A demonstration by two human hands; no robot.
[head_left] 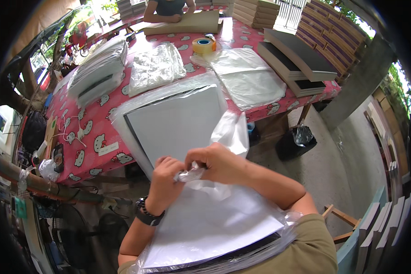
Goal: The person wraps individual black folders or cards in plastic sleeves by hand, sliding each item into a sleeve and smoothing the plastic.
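Note:
My left hand [165, 176], with a dark watch on its wrist, is closed on a crumpled bit of clear plastic bag [192, 175]. Right beside it, my right hand [219, 163] pinches the same plastic, the fingers bunched together. Below both hands, a flat white-faced panel [214, 223] in clear plastic leans against my body, with dark edges showing under it. Beyond my hands, another white-faced panel [180, 121] with a dark border lies in clear plastic at the table's near edge. A loose plastic flap [232, 132] rises by my right hand.
The pink patterned table [89, 148] bears wrapped panels [98, 71], plastic sheets [157, 68], plastic bags [249, 77], a tape roll [204, 45] and dark-topped panels [301, 57]. Across it, a person [171, 11] leans over cardboard [185, 25]. A black bin [297, 144] stands right.

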